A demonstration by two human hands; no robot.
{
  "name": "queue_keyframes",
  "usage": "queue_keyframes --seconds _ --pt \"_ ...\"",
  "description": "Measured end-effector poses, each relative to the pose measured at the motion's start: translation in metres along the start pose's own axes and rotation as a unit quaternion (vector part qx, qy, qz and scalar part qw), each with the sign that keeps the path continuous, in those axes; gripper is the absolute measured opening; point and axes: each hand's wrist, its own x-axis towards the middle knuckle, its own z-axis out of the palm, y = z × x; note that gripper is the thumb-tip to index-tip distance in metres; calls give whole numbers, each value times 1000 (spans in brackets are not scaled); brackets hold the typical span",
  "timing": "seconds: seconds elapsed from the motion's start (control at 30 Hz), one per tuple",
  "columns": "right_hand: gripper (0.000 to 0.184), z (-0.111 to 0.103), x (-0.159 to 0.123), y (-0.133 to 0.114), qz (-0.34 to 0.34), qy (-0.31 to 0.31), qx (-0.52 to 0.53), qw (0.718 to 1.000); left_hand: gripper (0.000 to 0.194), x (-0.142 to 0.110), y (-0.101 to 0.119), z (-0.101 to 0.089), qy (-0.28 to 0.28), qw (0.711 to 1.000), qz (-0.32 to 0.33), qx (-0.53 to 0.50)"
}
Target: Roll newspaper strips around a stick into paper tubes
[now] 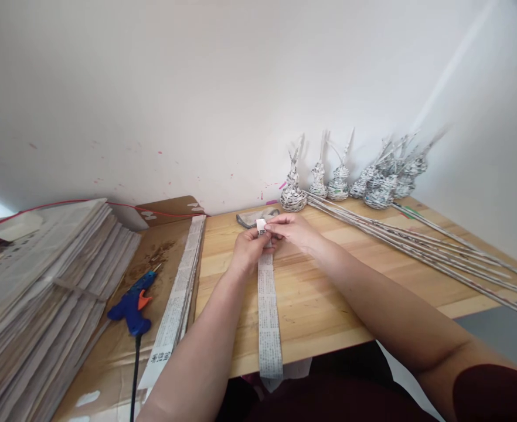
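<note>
A long newspaper strip (268,316) runs down the wooden table and over its front edge, its far end raised between my hands. My left hand (250,246) is closed on that end, thumb against the paper. With thumb and fingertips, my right hand (294,230) pinches the strip's tip, touching it close to the left thumb. Just behind my hands lies a small flat piece with a dark rim (245,220), partly hidden; I cannot make out what it is.
To the left are a stack of newspapers (56,293), a blue glue gun (134,308) on cardboard (109,357), and a pile of cut newspaper strips (179,299). Several woven paper gourd shapes (293,196) stand along the wall. Long rolled paper sticks (399,243) lie on the right.
</note>
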Motion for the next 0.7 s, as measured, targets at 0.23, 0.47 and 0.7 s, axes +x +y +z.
queue_keyframes --seconds 0.23,0.47,0.7 --pt "27 -1 1 2 14 20 4 1000 30 0 1 -4 -42 999 -10 -2" --pt "31 3 -1 -1 22 46 13 999 39 -1 -1 2 -47 999 17 5" --pt "32 3 -2 -3 32 37 35 998 42 0 -4 4 -8 999 39 35"
